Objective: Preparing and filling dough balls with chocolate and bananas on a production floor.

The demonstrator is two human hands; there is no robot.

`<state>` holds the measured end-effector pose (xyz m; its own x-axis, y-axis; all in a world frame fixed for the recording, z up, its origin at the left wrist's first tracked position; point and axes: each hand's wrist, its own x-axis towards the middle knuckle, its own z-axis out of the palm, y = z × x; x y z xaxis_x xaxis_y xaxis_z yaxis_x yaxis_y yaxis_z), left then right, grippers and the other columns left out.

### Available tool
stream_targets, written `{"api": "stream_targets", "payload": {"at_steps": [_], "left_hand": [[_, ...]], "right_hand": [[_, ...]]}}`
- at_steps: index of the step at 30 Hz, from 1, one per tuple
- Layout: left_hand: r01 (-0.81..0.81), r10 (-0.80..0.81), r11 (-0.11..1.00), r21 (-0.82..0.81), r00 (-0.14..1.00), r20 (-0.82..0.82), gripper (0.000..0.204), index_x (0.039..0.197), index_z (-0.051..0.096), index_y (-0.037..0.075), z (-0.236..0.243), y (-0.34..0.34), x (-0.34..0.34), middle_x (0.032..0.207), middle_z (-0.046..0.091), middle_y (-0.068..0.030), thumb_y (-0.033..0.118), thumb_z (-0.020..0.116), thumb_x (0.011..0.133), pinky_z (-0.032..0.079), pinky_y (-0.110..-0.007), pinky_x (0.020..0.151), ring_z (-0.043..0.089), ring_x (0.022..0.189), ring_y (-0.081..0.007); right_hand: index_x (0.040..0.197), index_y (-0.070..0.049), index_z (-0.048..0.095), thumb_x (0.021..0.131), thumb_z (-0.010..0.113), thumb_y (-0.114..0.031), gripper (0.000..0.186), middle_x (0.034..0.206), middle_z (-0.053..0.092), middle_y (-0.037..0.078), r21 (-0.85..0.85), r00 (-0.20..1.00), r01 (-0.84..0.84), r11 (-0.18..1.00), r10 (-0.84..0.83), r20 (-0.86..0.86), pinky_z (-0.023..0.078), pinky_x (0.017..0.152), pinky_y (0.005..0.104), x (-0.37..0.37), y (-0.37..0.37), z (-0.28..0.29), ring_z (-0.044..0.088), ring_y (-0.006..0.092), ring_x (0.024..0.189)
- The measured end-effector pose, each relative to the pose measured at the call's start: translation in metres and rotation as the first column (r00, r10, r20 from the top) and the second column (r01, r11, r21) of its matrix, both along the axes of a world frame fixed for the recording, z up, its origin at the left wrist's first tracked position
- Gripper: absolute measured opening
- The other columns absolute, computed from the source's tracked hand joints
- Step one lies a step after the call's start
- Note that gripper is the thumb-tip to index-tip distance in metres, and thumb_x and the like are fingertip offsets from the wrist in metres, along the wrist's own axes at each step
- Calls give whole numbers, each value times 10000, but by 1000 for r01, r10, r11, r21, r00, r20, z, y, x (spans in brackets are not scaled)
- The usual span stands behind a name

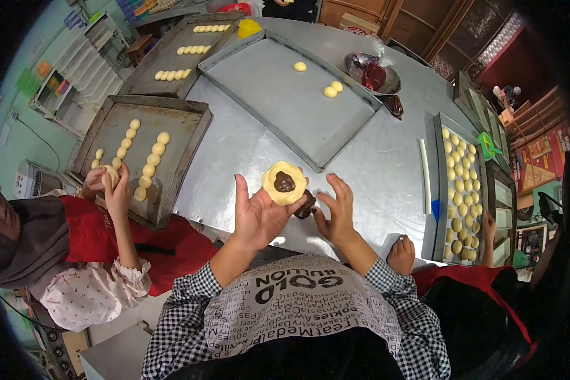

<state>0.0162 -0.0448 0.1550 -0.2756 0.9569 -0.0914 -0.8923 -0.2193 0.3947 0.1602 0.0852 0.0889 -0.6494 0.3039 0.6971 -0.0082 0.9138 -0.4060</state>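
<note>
My left hand (259, 221) holds a flattened round of yellow dough (270, 190) on its palm and fingers, with a blob of dark brown filling (284, 182) in its middle. Just right of it, my right hand (335, 215) is open, fingers apart and slightly curled, near a dark brown lump (304, 206); whether its fingertips touch the lump, I cannot tell. An empty-centred metal tray (274, 117) beyond my hands bears a few pale dough balls (299, 66).
Trays of dough balls stand left (190, 123), back left (145, 73) and right (438, 139). A bowl with dark red contents (354, 63) and a white rod (425, 177) lie on the steel table (221, 161). A person (88, 253) works at left; another person's hand (401, 253) rests at right.
</note>
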Motion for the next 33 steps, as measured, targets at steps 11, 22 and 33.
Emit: {"api": "stream_targets", "payload": {"at_steps": [11,22,33], "left_hand": [[213,-216,965,153,976,6,986,1385,353,48,3,16,19,1381,431,-77,799,79,807,233,-357,1053,406,1225,-194],[241,-231,960,144,970,-82,1013,1418,283,44,9,14,25,1424,380,-89,810,66,792,207,-394,1090,351,1300,-221],[165,-92,977,134,896,-434,884,1462,166,90,10,17,38,1458,315,-108,734,167,855,234,-430,1102,354,1318,-247]], "right_hand": [[1009,-280,616,817,613,-273,193,1331,441,36,553,993,79,830,-117,34,223,1083,486,13,12,65,427,258,1256],[901,-213,607,826,602,-262,89,1350,482,-14,537,989,-58,841,-26,147,169,1122,461,24,14,79,394,227,1302],[1083,-106,553,792,638,-167,309,1369,407,166,67,994,9,998,-16,104,204,1056,566,19,7,109,339,367,1315]]}}
